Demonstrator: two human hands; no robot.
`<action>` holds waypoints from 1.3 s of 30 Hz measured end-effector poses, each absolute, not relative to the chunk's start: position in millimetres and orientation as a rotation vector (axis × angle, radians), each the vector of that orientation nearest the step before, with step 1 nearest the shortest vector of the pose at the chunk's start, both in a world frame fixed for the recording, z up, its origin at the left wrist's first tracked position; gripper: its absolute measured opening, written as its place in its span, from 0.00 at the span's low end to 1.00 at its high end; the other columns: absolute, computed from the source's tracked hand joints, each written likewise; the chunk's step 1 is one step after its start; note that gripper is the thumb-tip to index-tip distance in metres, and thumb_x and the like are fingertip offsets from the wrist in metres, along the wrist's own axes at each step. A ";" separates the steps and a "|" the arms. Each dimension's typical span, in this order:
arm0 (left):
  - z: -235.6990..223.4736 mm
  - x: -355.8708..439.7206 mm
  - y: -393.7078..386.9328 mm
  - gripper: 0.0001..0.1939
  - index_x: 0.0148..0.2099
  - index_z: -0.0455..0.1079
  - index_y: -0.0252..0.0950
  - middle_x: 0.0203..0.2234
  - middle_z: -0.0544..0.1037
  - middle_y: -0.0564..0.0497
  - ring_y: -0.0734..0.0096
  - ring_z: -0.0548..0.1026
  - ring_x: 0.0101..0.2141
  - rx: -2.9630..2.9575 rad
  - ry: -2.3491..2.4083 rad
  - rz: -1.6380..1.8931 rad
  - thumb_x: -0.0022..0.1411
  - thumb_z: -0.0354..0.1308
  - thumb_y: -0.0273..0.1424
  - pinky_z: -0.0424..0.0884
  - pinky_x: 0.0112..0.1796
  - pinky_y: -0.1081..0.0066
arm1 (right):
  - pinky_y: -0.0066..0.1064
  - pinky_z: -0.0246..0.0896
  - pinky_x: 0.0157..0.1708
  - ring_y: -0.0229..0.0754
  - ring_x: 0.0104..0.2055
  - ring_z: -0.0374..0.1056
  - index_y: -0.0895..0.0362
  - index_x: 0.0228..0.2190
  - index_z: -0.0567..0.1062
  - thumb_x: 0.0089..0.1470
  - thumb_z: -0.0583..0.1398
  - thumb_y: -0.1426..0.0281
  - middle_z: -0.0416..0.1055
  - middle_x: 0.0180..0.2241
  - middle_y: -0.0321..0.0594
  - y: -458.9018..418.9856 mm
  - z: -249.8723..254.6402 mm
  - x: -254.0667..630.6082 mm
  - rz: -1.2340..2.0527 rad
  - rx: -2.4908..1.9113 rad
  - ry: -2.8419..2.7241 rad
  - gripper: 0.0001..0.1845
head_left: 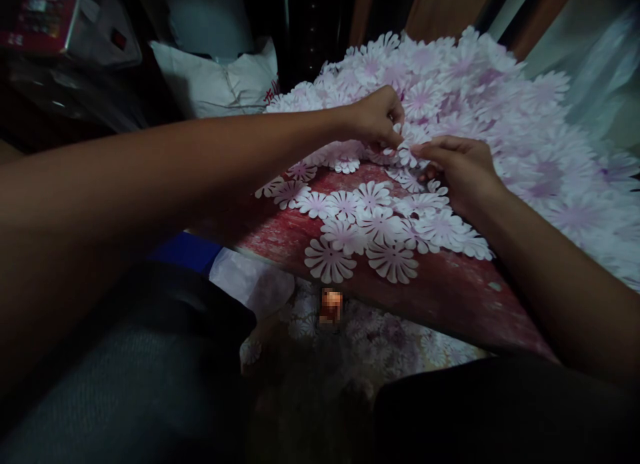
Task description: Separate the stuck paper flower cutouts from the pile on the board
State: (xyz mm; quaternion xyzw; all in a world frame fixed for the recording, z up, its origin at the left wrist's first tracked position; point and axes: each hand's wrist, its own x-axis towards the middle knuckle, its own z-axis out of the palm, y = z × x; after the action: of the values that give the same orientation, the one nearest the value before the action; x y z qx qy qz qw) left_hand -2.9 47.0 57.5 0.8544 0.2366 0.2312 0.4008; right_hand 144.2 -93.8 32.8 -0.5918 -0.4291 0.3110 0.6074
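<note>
My left hand (381, 119) is closed, its thumb and finger pinching the edge of a pale fabric flower (407, 144). From the other side my right hand (457, 163) grips the same flower between thumb and fingertips. Both hands meet just above the far part of a worn red tabletop (260, 234). Right behind them rises a big heap of white flowers with pinkish-lilac centres (465, 97). Nearer to me, several loose flat flowers (345, 234) lie overlapping, and two of them stick out at the table's front edge.
A white sack (220, 84) with red writing stands at the back left, beside a red box (37, 17). Below the table edge are a clear plastic bag (250, 281), something blue (185, 251) and more flowers (390, 334) on the floor. Clear plastic (595, 84) hangs at the right.
</note>
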 end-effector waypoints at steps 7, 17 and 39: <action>60.7 -9.7 39.8 0.20 0.23 0.68 0.35 0.15 0.73 0.60 0.85 0.72 0.19 2.152 0.560 0.584 0.62 0.69 0.16 0.70 0.25 0.79 | 0.25 0.52 0.18 0.29 0.17 0.58 0.58 0.20 0.76 0.54 0.68 0.85 0.68 0.19 0.30 -94.5 33.9 142.4 0.722 -1.362 -0.987 0.17; 51.3 0.0 66.0 0.18 0.19 0.73 0.39 0.12 0.74 0.61 0.85 0.69 0.17 2.254 0.448 0.576 0.58 0.71 0.24 0.61 0.20 0.80 | 0.24 0.50 0.17 0.32 0.18 0.60 0.56 0.22 0.77 0.51 0.70 0.78 0.66 0.18 0.31 -95.8 33.1 144.3 0.715 -1.415 -1.026 0.11; 56.6 -6.8 50.6 0.21 0.18 0.70 0.36 0.11 0.72 0.60 0.85 0.69 0.16 2.216 0.498 0.530 0.59 0.70 0.17 0.63 0.21 0.81 | 0.24 0.50 0.18 0.31 0.17 0.60 0.57 0.22 0.79 0.50 0.70 0.79 0.66 0.17 0.31 -95.7 33.9 145.5 0.738 -1.411 -1.008 0.10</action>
State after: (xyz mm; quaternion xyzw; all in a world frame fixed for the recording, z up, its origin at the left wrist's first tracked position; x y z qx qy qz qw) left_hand -6.8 50.6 56.6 0.8734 0.1962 0.2088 0.3939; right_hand 145.5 -95.7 33.9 -0.6055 -0.4328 0.3168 0.5880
